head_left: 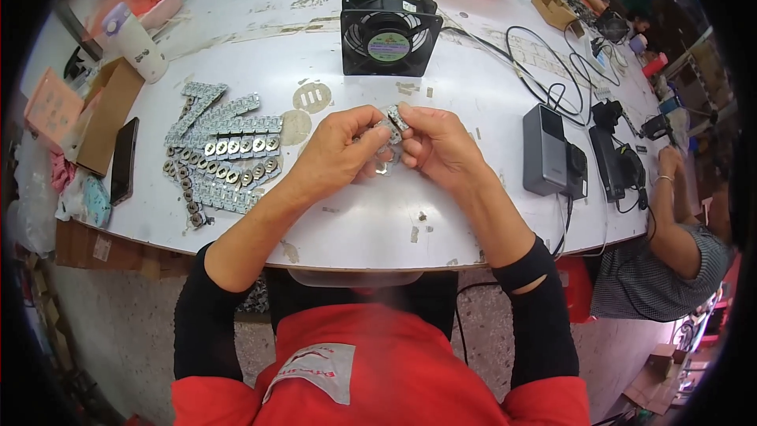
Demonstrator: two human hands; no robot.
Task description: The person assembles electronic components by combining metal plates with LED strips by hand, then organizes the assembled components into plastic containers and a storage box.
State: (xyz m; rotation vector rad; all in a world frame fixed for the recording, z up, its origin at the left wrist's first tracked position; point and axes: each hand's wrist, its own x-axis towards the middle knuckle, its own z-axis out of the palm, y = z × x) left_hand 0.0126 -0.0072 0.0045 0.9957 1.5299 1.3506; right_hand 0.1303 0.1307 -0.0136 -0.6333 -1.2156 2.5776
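Above the middle of the white table, both of my hands are closed on a short strip of small silvery metal parts (384, 166). My left hand (344, 146) pinches it from the left, fingers curled. On the other side, my right hand (441, 142) grips its upper end between thumb and fingers. Part of the strip hangs below the fingertips; the fingers hide the rest. Left of my left hand lies a pile of similar metal strips (229, 125), some with round ringed pieces showing.
A black square fan (389, 38) stands beyond my hands. To the right are a grey box-shaped device (544, 150), black adapters (607, 164) and looping cables (509, 55). At left are a phone (124, 160), an open carton (110, 114) and a bottle (136, 43). Other people sit at the right.
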